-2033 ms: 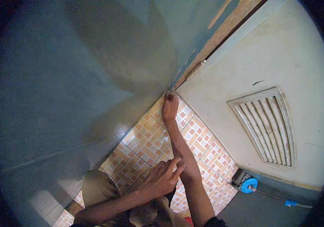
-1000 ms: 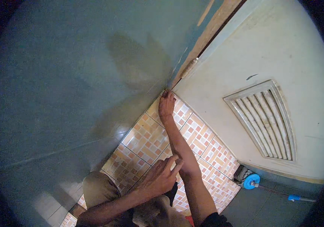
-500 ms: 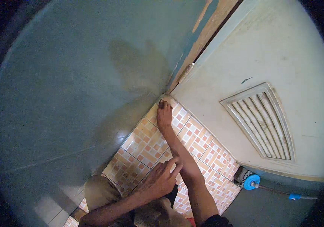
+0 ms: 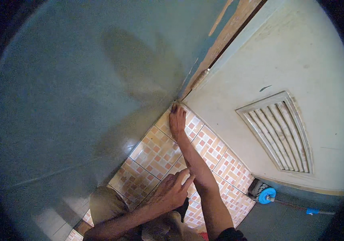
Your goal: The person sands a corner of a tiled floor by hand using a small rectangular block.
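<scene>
— Where's the right hand (image 4: pixel 177 120)?

— Near the middle of the frame, arm stretched out, fingertips pressed into the corner where the blue-green wall (image 4: pixel 71 100) meets the pale door (image 4: pixel 268 60). The fingers lie flat on the patterned floor tiles (image 4: pixel 156 152), not closed on anything that I can see. Whether something small sits under the fingertips, I cannot tell.

— And the other one?

— The left hand (image 4: pixel 171 193) is lower, bottom centre, fingers loosely spread, resting against the right forearm. It grips nothing; the palm is open and relaxed. A bit of dark cloth (image 4: pixel 182 209) shows just under it.

— What's round about?

— The door fills the upper right, with a slatted vent (image 4: pixel 278 132) set in it. A strip of worn wooden frame (image 4: pixel 228 32) runs up between wall and door. At the lower right, by the door's bottom edge, sits a blue round object (image 4: pixel 266 195), and farther right a small blue piece (image 4: pixel 311 211) on a thin line. The person's knee in tan trousers (image 4: pixel 105 205) shows at the bottom left.
</scene>
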Demonstrator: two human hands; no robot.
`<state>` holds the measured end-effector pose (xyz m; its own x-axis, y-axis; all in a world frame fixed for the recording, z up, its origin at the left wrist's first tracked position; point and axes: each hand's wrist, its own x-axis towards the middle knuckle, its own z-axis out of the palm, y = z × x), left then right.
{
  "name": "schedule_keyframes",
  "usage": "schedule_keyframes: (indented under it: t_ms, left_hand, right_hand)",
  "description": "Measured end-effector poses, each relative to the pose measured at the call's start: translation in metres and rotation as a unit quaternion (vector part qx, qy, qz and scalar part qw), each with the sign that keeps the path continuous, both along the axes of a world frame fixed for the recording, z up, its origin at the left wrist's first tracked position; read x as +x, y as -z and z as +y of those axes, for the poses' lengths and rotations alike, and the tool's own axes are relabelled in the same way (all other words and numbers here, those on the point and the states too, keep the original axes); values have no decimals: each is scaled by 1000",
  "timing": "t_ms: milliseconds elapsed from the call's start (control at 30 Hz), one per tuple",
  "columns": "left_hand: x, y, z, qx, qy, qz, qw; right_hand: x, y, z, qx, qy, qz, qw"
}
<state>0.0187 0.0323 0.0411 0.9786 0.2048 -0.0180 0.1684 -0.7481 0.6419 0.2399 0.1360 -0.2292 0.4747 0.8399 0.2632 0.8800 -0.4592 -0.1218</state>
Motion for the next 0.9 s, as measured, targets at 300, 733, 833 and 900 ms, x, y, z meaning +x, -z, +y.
schedule_keyframes:
  t_ms: [300, 733, 833, 900]
  left_hand:
    - [1, 2, 4, -41, -33, -36, 998]
    - [0, 57, -1, 122, -56, 95, 986]
    - [-8, 64, -7, 160, -56, 51, 984]
    - [-5, 54, -9, 110, 16, 200, 973]
  right_hand:
    - [-20, -8, -5, -72, 28, 34, 996]
    - [-27, 1, -61, -304, -131, 0, 944]
    - [-29, -3, -54, -269, -146, 14, 952]
    - [-25, -4, -52, -338, -115, 101, 929]
